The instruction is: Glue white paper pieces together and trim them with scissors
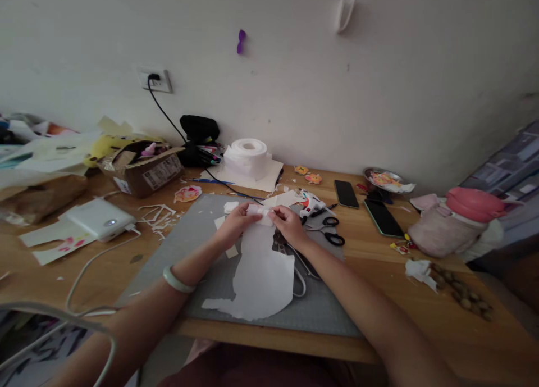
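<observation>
My left hand (235,226) and my right hand (290,226) face each other over the cutting mat. Their fingers pinch the two ends of a small, pale folded paper piece (264,213); whether it is tissue or thicker paper I cannot tell. Directly below lies a large white paper cut-out (263,280) with an uneven outline, its top end partly behind the held piece. The grey cutting mat (177,252) bears it. Just right of my right hand are black-handled scissors (330,221) and a white glue gun (310,203).
A tissue roll (248,159) stands at the back near an opened cardboard box (145,173). To the left, a white power bank (101,218) trails a cable. Two phones (346,194), a metal bowl (385,179) and a pink-lidded bottle (452,221) occupy the right side.
</observation>
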